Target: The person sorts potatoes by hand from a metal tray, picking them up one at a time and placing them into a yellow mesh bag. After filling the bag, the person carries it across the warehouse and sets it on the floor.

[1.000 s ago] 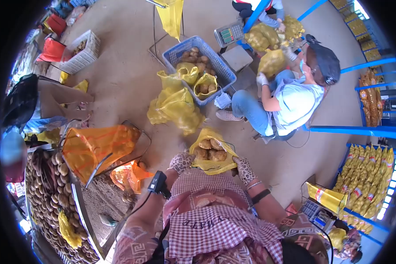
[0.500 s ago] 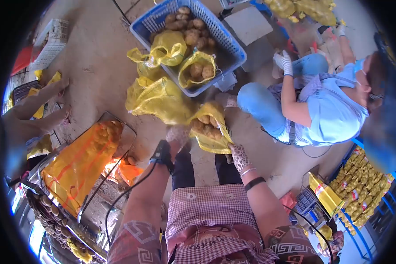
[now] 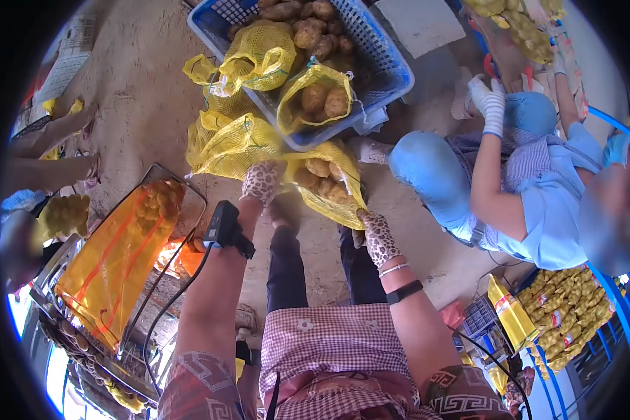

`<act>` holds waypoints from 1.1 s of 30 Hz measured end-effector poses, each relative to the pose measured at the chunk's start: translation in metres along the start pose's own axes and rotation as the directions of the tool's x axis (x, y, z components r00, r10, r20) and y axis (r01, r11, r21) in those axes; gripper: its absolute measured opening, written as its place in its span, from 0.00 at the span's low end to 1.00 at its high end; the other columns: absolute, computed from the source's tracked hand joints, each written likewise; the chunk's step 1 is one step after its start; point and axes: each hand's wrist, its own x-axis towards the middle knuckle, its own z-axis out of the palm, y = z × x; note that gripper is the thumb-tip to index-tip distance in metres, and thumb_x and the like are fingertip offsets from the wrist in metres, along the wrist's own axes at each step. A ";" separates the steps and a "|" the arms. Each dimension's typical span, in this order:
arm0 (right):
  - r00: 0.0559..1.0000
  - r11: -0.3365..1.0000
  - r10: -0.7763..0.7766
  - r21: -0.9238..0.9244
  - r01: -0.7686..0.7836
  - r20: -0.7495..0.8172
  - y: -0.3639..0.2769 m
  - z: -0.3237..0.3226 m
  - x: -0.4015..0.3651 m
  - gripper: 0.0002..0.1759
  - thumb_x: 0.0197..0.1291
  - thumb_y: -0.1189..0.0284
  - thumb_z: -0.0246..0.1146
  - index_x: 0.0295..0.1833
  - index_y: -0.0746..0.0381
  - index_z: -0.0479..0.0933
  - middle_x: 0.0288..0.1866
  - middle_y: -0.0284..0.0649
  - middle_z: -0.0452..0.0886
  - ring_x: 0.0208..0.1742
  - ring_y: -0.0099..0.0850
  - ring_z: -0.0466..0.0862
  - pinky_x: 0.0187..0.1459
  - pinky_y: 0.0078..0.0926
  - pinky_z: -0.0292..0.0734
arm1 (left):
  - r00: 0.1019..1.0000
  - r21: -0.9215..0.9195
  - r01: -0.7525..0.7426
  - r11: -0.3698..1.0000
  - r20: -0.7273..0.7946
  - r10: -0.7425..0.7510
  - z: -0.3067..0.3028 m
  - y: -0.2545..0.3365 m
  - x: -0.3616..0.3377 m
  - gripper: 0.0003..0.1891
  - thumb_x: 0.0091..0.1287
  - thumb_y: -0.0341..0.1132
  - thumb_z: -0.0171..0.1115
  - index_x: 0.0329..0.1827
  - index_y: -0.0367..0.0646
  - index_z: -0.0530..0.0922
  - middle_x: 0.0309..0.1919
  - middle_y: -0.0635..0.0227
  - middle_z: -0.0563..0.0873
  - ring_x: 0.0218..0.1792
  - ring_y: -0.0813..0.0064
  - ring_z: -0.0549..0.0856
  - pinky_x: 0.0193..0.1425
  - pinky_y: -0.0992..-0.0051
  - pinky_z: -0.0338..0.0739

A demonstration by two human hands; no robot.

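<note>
In front of my legs a yellow mesh bag [image 3: 339,203] gapes open, with several potatoes [image 3: 323,180] inside. My right hand [image 3: 379,239], in a leopard-print glove, is closed on its lower right rim. My left hand [image 3: 260,182], gloved alike, is at the bag's left edge; its fingers are blurred there, and I cannot tell whether they grip. Just beyond it lies another yellow mesh bag [image 3: 241,148]. Above stands a blue plastic crate [image 3: 379,73] of loose potatoes [image 3: 311,31], with a filled mesh bag [image 3: 315,101] resting at its near end.
To the right a seated person [image 3: 532,175] in a blue shirt and striped gloves works nearby. An orange sack of potatoes [image 3: 122,255] lies on a metal-framed cart at left. Filled yellow bags [image 3: 570,308] are stacked at lower right. Another person's legs [image 3: 52,150] show at far left.
My left hand has moved up and left, from below the bag to its left edge. My right hand stays on the rim. The view has shifted, and the seated person's gloved hand is raised.
</note>
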 end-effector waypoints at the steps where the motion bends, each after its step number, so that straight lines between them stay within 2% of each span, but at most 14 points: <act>1: 1.000 1.000 0.005 -0.005 -0.005 0.000 -0.001 0.001 0.004 0.15 0.63 0.60 0.60 0.32 0.60 0.76 0.15 0.33 0.73 0.11 0.27 0.72 0.13 0.26 0.65 | 0.982 -0.154 0.190 0.970 0.023 -0.189 0.000 0.007 0.008 0.17 0.66 0.44 0.54 0.47 0.41 0.81 0.43 0.50 0.83 0.46 0.51 0.82 0.52 0.60 0.75; 2: 1.000 0.999 -0.005 -0.037 0.004 -0.021 -0.005 0.003 0.005 0.14 0.63 0.61 0.60 0.34 0.61 0.77 0.15 0.33 0.73 0.11 0.27 0.72 0.13 0.26 0.65 | 0.994 0.005 0.103 0.995 -0.037 -0.103 -0.002 0.010 0.011 0.19 0.67 0.47 0.52 0.46 0.40 0.82 0.42 0.49 0.84 0.46 0.50 0.82 0.52 0.59 0.74; 5: 0.999 0.973 -0.041 -0.230 0.037 -0.014 -0.016 0.008 0.022 0.16 0.68 0.60 0.55 0.37 0.62 0.75 0.19 0.38 0.78 0.14 0.27 0.76 0.15 0.24 0.71 | 0.962 -0.028 0.171 0.985 -0.210 -0.173 0.001 0.013 0.014 0.21 0.68 0.48 0.54 0.42 0.35 0.82 0.36 0.52 0.85 0.38 0.57 0.84 0.46 0.64 0.77; 7: 1.000 0.968 0.021 -0.250 -0.021 0.000 -0.020 0.012 0.029 0.16 0.68 0.60 0.55 0.39 0.63 0.76 0.21 0.39 0.79 0.14 0.28 0.77 0.15 0.24 0.73 | 0.965 0.074 0.172 0.982 -0.211 -0.154 -0.008 0.016 0.004 0.22 0.69 0.51 0.51 0.45 0.38 0.81 0.42 0.47 0.84 0.46 0.51 0.83 0.52 0.59 0.75; 9: 0.999 0.925 0.028 -0.378 -0.040 -0.036 -0.013 0.015 0.043 0.15 0.68 0.60 0.56 0.43 0.62 0.76 0.22 0.38 0.80 0.15 0.27 0.78 0.16 0.24 0.74 | 0.997 0.538 -0.036 0.842 0.079 -0.007 -0.013 0.008 0.003 0.23 0.69 0.52 0.49 0.50 0.41 0.79 0.46 0.45 0.83 0.52 0.47 0.80 0.55 0.56 0.73; 10: 0.999 0.889 -0.043 -0.456 0.037 -0.004 -0.006 0.013 0.049 0.15 0.68 0.60 0.55 0.45 0.62 0.76 0.23 0.38 0.81 0.15 0.27 0.78 0.16 0.24 0.75 | 0.978 0.301 0.205 0.931 -0.026 -0.207 -0.015 0.007 -0.002 0.21 0.68 0.49 0.52 0.54 0.44 0.76 0.48 0.46 0.82 0.50 0.46 0.80 0.56 0.55 0.72; 13: 0.994 0.826 -0.094 -0.553 0.109 0.056 -0.005 0.016 0.046 0.14 0.68 0.60 0.55 0.48 0.58 0.75 0.29 0.35 0.82 0.19 0.24 0.80 0.21 0.23 0.76 | 0.964 0.184 0.257 0.949 0.022 -0.265 -0.039 0.015 -0.033 0.19 0.67 0.47 0.55 0.53 0.44 0.77 0.46 0.47 0.83 0.49 0.45 0.81 0.55 0.55 0.74; 15: 0.999 0.893 -0.027 -0.450 0.036 0.027 -0.015 0.024 0.029 0.12 0.68 0.60 0.55 0.48 0.55 0.75 0.33 0.31 0.82 0.26 0.22 0.80 0.25 0.21 0.74 | 0.957 0.085 0.283 0.955 0.034 -0.287 -0.038 -0.009 -0.053 0.19 0.66 0.46 0.56 0.52 0.44 0.77 0.45 0.50 0.83 0.46 0.49 0.82 0.52 0.58 0.75; 18: 0.977 0.947 -0.099 -0.282 0.150 0.190 0.007 0.015 0.016 0.15 0.63 0.55 0.61 0.48 0.52 0.75 0.36 0.27 0.81 0.31 0.19 0.80 0.28 0.16 0.69 | 0.925 -0.174 0.379 0.909 0.037 -0.379 -0.026 -0.063 -0.116 0.18 0.65 0.45 0.57 0.51 0.43 0.78 0.42 0.54 0.84 0.42 0.56 0.83 0.47 0.62 0.77; 20: 0.947 0.795 -0.085 -0.552 0.251 0.309 0.005 0.023 -0.012 0.15 0.64 0.57 0.60 0.47 0.56 0.75 0.33 0.30 0.82 0.28 0.21 0.82 0.24 0.18 0.74 | 0.873 -0.353 0.471 0.809 0.050 -0.486 -0.006 -0.101 -0.175 0.18 0.65 0.45 0.58 0.51 0.42 0.79 0.40 0.57 0.85 0.39 0.60 0.84 0.43 0.65 0.78; 23: 0.810 0.440 -0.206 -0.687 0.577 0.549 0.061 0.007 0.036 0.12 0.64 0.71 0.55 0.48 0.65 0.77 0.50 0.49 0.79 0.52 0.43 0.79 0.53 0.39 0.75 | 0.773 -0.635 0.518 0.574 0.061 -0.631 0.031 -0.130 -0.277 0.18 0.64 0.44 0.60 0.50 0.41 0.79 0.38 0.61 0.86 0.35 0.66 0.86 0.38 0.69 0.80; 25: 0.756 0.358 -0.119 -0.683 0.637 0.644 0.067 0.023 0.016 0.12 0.64 0.69 0.56 0.48 0.65 0.77 0.46 0.48 0.81 0.50 0.41 0.81 0.49 0.37 0.77 | 0.638 -0.817 0.428 0.385 -0.028 -0.770 0.044 -0.089 -0.369 0.17 0.63 0.42 0.60 0.49 0.38 0.80 0.34 0.66 0.85 0.32 0.74 0.85 0.33 0.74 0.78; 28: 0.810 0.334 0.041 -0.772 0.541 0.586 0.060 0.047 -0.039 0.13 0.66 0.67 0.56 0.51 0.61 0.75 0.39 0.42 0.82 0.33 0.32 0.82 0.31 0.31 0.80 | 0.473 -0.865 0.442 0.236 0.001 -0.881 0.094 -0.072 -0.480 0.18 0.64 0.41 0.60 0.51 0.38 0.80 0.36 0.65 0.86 0.32 0.72 0.85 0.34 0.72 0.78; 33: 0.875 0.266 0.242 -0.896 0.356 0.420 0.055 0.092 -0.145 0.12 0.67 0.67 0.55 0.51 0.61 0.74 0.35 0.41 0.81 0.24 0.32 0.82 0.22 0.28 0.80 | 0.421 -0.759 0.576 0.305 -0.045 -0.906 0.193 -0.069 -0.587 0.23 0.62 0.48 0.57 0.53 0.42 0.81 0.48 0.52 0.86 0.47 0.62 0.86 0.51 0.63 0.77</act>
